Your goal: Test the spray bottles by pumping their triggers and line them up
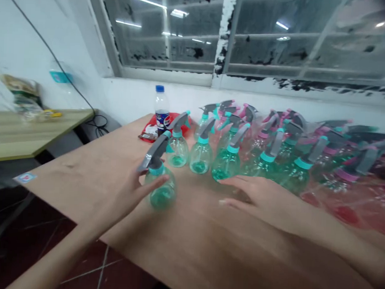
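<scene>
My left hand [132, 193] grips a clear teal spray bottle [161, 189] with a grey trigger head, standing upright on the wooden table [192, 245] near its left edge; thumb and fingers wrap its side. My right hand [256, 197] lies flat on the table with fingers stretched out, holding nothing, just in front of a row of teal spray bottles [223, 160]. Three more teal bottles stand close behind the held one.
Several teal and pink spray bottles [306, 144] crowd the table's back and right side. A cola bottle [161, 107] stands on a red wrapper near the wall. A second table [25, 130] is at the left, a window behind.
</scene>
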Available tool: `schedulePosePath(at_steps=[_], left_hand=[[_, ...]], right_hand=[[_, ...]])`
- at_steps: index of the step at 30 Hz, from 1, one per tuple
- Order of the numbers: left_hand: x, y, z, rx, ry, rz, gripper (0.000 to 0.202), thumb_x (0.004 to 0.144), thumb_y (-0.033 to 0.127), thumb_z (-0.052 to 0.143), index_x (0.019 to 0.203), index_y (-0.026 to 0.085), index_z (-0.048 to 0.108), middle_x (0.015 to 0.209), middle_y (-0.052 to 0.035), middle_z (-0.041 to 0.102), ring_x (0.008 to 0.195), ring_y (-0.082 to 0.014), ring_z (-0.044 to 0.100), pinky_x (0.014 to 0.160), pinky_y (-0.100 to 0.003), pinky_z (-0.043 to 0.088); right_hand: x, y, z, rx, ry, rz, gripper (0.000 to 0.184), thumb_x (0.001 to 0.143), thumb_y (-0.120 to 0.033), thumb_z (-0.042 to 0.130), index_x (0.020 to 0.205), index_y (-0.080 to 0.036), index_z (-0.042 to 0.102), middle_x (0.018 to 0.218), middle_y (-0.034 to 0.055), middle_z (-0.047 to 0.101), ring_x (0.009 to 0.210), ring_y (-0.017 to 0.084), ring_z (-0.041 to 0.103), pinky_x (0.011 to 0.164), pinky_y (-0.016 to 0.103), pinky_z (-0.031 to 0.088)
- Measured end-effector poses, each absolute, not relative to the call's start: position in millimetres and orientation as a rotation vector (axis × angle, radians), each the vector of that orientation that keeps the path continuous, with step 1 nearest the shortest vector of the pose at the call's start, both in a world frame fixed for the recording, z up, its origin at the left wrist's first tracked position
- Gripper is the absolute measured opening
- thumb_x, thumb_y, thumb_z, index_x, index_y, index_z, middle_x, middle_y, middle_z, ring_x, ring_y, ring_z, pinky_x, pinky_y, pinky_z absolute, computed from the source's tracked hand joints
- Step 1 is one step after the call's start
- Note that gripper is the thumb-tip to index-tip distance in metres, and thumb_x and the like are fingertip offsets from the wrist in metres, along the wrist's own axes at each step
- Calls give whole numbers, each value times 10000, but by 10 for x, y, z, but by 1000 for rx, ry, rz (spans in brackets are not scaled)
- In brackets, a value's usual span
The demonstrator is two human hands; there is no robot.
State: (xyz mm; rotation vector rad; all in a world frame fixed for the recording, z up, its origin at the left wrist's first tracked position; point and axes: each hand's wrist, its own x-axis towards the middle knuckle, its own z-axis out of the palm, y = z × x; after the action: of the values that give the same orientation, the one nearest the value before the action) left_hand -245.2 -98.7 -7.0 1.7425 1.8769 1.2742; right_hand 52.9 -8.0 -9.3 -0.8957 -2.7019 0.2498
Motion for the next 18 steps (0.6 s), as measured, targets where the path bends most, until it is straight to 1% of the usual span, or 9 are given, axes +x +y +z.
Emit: schedulePosePath(at_steps=[3, 5, 6, 8, 10, 11, 13, 15, 18], left_hand=[[-2824, -838, -134, 1621, 1864, 1426, 406, 719, 470, 735, 1034, 230, 642, 1160, -96, 695, 1091, -343, 627, 937, -490, 483], [-3028, -698, -167, 1601, 1891, 1475, 460, 724, 467, 725, 1095, 219, 612, 1164, -108, 680, 1116, -350, 608, 935, -508, 472], [-3114, -626, -178, 1602, 1896, 1491, 479, 734, 465, 713, 1117, 204, 595, 1156, -116, 676, 1118, -347, 605, 939, -514, 465], [-3251, -491, -185, 1623, 1878, 1506, 536, 740, 447, 705, 1180, 180, 555, 1138, -125, 674, 1106, -333, 611, 941, -498, 462], [-3344, -375, -183, 1651, 1850, 1515, 550, 754, 434, 696, 1211, 178, 528, 1167, -128, 664, 1118, -319, 608, 937, -468, 468], [-3377, -324, -181, 1665, 1838, 1516, 533, 765, 429, 689, 1207, 178, 528, 1173, -128, 664, 1120, -314, 608, 933, -456, 471], [-3423, -227, -181, 1696, 1816, 1508, 511, 782, 422, 684, 1205, 179, 532, 1183, -126, 667, 1131, -311, 604, 934, -443, 469], [-3450, -130, -188, 1725, 1793, 1495, 524, 796, 421, 682, 1235, 181, 526, 1216, -125, 657, 1153, -312, 593, 933, -430, 468], [-3465, 15, -207, 1761, 1744, 1479, 574, 806, 416, 681, 1298, 183, 496, 1253, -122, 641, 1153, -301, 593, 905, -395, 480]], right_hand=[[-94, -118, 80, -826, -2595, 296, 458, 923, -475, 520, 1311, -238, 573, 1245, 96, 661, 985, 288, 682, 836, 437, 536], [-466, -103, 134, -871, -2518, 332, 536, 905, -466, 555, 1375, -214, 508, 1290, 133, 628, 970, 292, 683, 841, 431, 526], [-624, -84, 146, -921, -2503, 351, 565, 903, -445, 563, 1398, -188, 477, 1284, 159, 626, 972, 303, 681, 834, 434, 523], [-871, -27, 151, -1024, -2443, 372, 637, 902, -429, 566, 1440, -131, 404, 1277, 206, 614, 1043, 338, 651, 824, 435, 517], [-1027, 38, 142, -1098, -2391, 372, 704, 898, -449, 561, 1462, -84, 350, 1183, 231, 652, 1045, 364, 642, 793, 438, 515], [-1077, 70, 136, -1122, -2377, 375, 730, 897, -464, 555, 1468, -67, 331, 1101, 227, 680, 1006, 367, 653, 766, 434, 515], [-1142, 128, 122, -1146, -2371, 392, 758, 899, -485, 537, 1471, -42, 313, 920, 191, 709, 897, 355, 677, 703, 413, 512], [-1181, 181, 103, -1173, -2365, 392, 769, 897, -498, 526, 1465, -23, 318, 788, 151, 697, 819, 342, 683, 657, 395, 506], [-1228, 269, 58, -1201, -2363, 406, 783, 905, -496, 505, 1464, 11, 299, 657, 105, 658, 699, 316, 681, 613, 387, 502]])
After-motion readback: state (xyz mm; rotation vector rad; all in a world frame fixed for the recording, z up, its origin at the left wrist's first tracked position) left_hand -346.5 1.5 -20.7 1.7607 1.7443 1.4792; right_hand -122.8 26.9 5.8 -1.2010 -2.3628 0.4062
